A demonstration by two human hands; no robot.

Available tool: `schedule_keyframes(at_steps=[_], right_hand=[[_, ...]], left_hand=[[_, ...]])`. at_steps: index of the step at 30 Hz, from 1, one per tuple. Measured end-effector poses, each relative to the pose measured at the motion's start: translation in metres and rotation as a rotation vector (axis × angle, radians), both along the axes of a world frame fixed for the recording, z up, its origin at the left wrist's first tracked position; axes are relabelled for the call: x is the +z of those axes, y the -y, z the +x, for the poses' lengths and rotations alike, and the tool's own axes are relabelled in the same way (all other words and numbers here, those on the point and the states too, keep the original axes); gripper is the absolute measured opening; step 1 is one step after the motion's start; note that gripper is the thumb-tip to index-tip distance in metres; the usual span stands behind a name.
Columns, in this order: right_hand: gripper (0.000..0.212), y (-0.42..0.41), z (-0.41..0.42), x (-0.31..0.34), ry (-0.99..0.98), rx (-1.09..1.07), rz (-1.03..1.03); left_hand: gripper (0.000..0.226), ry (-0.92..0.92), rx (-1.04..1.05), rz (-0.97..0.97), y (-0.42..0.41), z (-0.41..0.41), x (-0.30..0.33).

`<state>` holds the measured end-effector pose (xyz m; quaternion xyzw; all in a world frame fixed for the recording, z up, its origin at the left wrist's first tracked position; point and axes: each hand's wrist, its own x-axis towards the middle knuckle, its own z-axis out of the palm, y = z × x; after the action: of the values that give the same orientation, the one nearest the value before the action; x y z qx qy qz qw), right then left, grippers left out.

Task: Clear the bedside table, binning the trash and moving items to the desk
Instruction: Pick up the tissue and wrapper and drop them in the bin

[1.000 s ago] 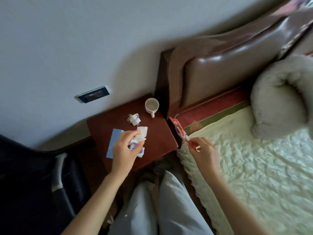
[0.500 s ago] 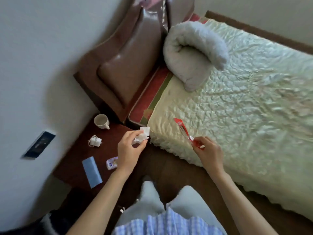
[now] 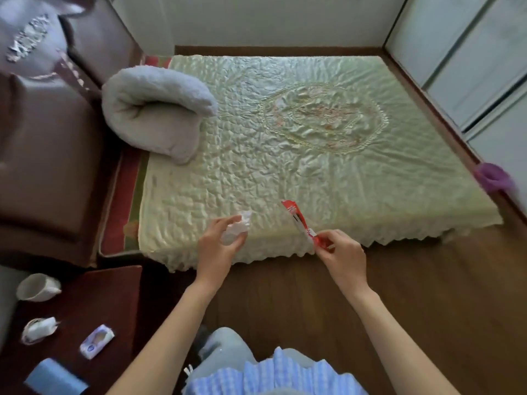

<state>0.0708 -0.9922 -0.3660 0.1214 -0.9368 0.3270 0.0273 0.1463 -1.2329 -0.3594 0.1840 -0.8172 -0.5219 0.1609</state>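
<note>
Over the near edge of the bed [image 3: 313,155], both hands now hang clear of the bedside table [image 3: 114,303], which has slid to the lower left of the view as the person turns away from it. The left hand [image 3: 219,246] has its grip closed around a crumpled white tissue [image 3: 238,228], lifted off the table a moment ago; the right hand [image 3: 340,253] pinches the end of a red-and-white wrapper [image 3: 296,220], as it did before. With trash in each hand, the turn reads as a trip to a bin, though no bin is in view. On the table remain a white mug [image 3: 37,286], a white charger with its coiled cord [image 3: 37,329], a small tissue pack [image 3: 97,340] and a blue card [image 3: 54,377]. These look like the desk-bound items, so the binning step seems nearly done and the moving step untouched.
</note>
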Motion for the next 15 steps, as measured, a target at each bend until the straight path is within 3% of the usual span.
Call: schedule_keyframes(at_steps=[15], right_hand=[[0.011,-0.293,0.042,0.019,-0.078,-0.546,-0.086]], left_hand=[[0.031,-0.001,-0.512,-0.107,-0.288,-0.081,0.01]])
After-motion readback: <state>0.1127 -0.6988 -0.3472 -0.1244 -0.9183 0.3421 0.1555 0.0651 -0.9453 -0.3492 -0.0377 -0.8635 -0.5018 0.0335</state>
